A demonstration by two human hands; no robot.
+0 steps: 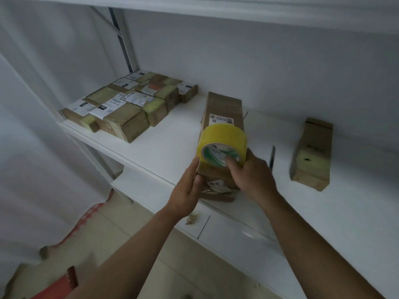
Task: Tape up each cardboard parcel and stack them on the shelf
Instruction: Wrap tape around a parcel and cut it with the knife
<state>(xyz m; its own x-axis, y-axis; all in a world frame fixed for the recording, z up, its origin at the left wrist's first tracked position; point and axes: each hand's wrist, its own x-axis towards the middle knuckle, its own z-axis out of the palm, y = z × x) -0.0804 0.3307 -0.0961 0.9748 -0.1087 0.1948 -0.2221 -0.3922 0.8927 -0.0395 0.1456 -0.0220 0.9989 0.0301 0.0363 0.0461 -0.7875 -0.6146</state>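
Observation:
A long cardboard parcel [223, 113] with a white label lies on the white shelf [172, 145], its near end at the shelf's front edge. My right hand [250, 173] grips a yellow tape roll [222, 145] above the parcel's near half, thumb inside the core. My left hand [190, 186] touches the parcel's near left corner with fairly straight fingers, just under the roll. A second brown parcel [312, 154] with yellow tape on its end lies to the right. Several taped, labelled parcels [129, 104] sit packed together at the shelf's back left.
A dark thin tool [272, 156], perhaps a knife, lies on the shelf between the two parcels. A lower white ledge [237, 234] carries a small crumpled scrap [192, 217]. White walls close in the shelf; red items lie on the floor at the lower left.

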